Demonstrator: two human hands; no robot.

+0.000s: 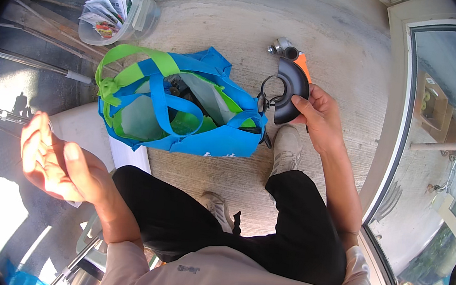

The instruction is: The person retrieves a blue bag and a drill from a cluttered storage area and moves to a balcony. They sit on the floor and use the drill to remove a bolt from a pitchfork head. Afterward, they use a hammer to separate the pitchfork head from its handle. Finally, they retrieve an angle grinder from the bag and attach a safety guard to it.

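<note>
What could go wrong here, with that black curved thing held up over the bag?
The right hand pinches the black curved guard only at its edge, so it might slip and drop onto the concrete floor. The cord loop dangling beside it could snag on the blue bag's handles.

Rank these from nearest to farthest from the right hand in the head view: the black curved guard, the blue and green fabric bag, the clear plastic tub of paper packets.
1. Black curved guard: held in the right hand.
2. Blue and green fabric bag: on the concrete, to the hand's left.
3. Clear plastic tub of paper packets: far upper left, beyond the bag.
</note>
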